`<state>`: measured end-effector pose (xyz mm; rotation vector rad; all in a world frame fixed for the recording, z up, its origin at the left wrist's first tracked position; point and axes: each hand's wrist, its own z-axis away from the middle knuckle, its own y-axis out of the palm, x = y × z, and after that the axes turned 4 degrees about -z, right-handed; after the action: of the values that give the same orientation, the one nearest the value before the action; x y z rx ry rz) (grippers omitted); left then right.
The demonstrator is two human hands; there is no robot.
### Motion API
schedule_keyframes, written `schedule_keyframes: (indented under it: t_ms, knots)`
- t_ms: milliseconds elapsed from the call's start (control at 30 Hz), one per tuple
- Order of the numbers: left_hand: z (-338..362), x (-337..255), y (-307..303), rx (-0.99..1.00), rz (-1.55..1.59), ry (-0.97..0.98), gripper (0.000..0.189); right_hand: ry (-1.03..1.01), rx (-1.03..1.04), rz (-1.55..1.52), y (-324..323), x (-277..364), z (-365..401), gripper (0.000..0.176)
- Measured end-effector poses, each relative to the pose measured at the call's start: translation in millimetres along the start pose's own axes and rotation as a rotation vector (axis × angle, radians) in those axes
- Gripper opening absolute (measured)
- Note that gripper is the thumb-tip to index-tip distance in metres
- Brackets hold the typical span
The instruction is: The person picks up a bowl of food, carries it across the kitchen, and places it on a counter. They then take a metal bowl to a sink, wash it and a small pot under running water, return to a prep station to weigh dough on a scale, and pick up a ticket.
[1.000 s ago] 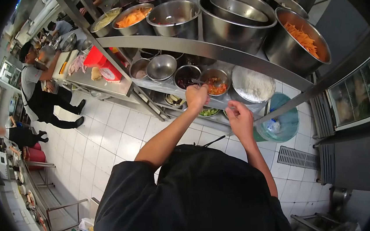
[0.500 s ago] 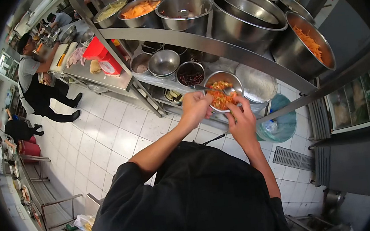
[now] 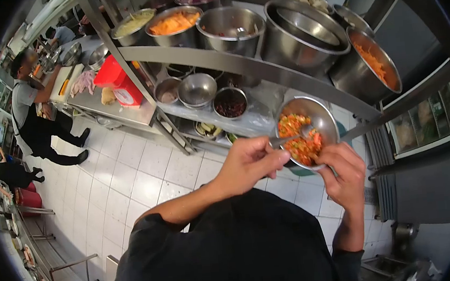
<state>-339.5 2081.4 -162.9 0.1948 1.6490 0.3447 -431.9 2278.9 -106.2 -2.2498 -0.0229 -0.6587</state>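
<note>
Steel bowl [image 3: 321, 110] of chopped vegetables [image 3: 304, 145]: right grip [image 3: 346, 175] closed around its rim; left grip [image 3: 248, 162] pinching spoon [image 3: 289, 138] inside it.

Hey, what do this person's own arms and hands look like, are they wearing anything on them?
Each grip is a bare hand: the left hand and right hand have no gloves, and no watch or band shows at either wrist. Both forearms are uncovered. A black short-sleeved top covers the shoulders and upper arms.
</note>
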Motion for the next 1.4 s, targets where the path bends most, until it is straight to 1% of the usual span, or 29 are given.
schedule_keyframes:
  t_ms: [33, 100, 233, 300, 333, 367, 433, 500, 567, 633, 700, 767, 800, 900, 967, 1000, 1033, 1100, 1167, 1200, 1233, 1300, 1367, 1400]
  knots:
    - [2, -6, -5, 0.063, 0.018, 0.041, 0.019, 0.001, -0.004, 0.009, -7, 4, -4, 0.017]
    - [0, -8, -15, 0.094, 0.042, 0.071, 0.019, -0.034, -0.028, 0.026, -25, 18, -16, 0.016]
    - [-4, 1, -33, 0.060, -0.015, -0.013, 0.018, -0.133, -0.086, 0.027, -58, 44, -60, 0.014]
    - [-4, 13, -43, 0.057, -0.088, -0.068, 0.015, -0.206, -0.134, 0.025, -62, 46, -89, 0.014]
    - [-3, 19, -46, 0.044, -0.082, -0.086, 0.014, -0.210, -0.135, 0.076, -61, 48, -107, 0.013]
    - [-2, 25, -50, 0.028, -0.117, -0.101, 0.015, -0.213, -0.137, 0.127, -58, 49, -125, 0.013]
    - [3, 34, -58, -0.006, -0.184, -0.134, 0.016, -0.033, -0.158, 0.104, -45, 56, -156, 0.014]
    - [10, 37, -65, -0.039, -0.207, -0.133, 0.018, -0.088, -0.158, 0.047, -34, 34, -191, 0.015]
    - [17, 43, -76, -0.070, -0.211, -0.132, 0.018, -0.057, -0.167, 0.096, -23, 16, -227, 0.019]
    - [23, 46, -86, -0.119, -0.275, -0.133, 0.019, -0.057, -0.150, 0.243, -11, -2, -263, 0.023]
    - [29, 52, -93, -0.164, -0.291, -0.123, 0.019, 0.065, -0.053, 0.284, 1, -21, -293, 0.028]
    - [33, 60, -102, -0.188, -0.304, -0.096, 0.019, 0.040, -0.040, 0.439, 19, -47, -316, 0.029]
    - [35, 63, -106, -0.200, -0.309, -0.086, 0.019, 0.029, -0.029, 0.441, 27, -60, -323, 0.030]
    - [41, 63, -118, -0.194, -0.420, -0.138, 0.016, -0.010, 0.015, 0.459, 45, -90, -336, 0.030]
    - [44, 67, -124, -0.208, -0.448, -0.161, 0.016, -0.037, 0.061, 0.479, 57, -98, -335, 0.029]
    - [46, 70, -127, -0.211, -0.462, -0.178, 0.015, -0.017, 0.098, 0.484, 60, -103, -335, 0.029]
    - [46, 72, -130, -0.209, -0.501, -0.170, 0.016, -0.038, 0.135, 0.501, 64, -102, -332, 0.029]
    - [44, 85, -133, -0.252, -0.504, -0.089, 0.020, -0.075, 0.210, 0.534, 70, -101, -329, 0.029]
    - [39, 90, -134, -0.222, -0.489, -0.116, 0.021, -0.015, 0.349, 0.497, 67, -97, -334, 0.030]
    - [36, 93, -132, -0.205, -0.471, -0.126, 0.021, 0.053, 0.389, 0.544, 72, -105, -340, 0.026]
    - [33, 94, -130, -0.189, -0.454, -0.136, 0.021, 0.120, 0.472, 0.407, 74, -123, -346, 0.030]
    - [26, 96, -126, -0.125, -0.459, -0.183, 0.020, 0.263, 0.566, 0.667, 60, -55, -335, 0.027]
    - [18, 100, -122, -0.054, -0.457, -0.243, 0.018, 0.207, 0.390, 0.633, 56, -61, -335, 0.031]
    - [13, 105, -122, -0.026, -0.496, -0.275, 0.020, 0.249, 0.309, 0.626, 51, -65, -340, 0.029]
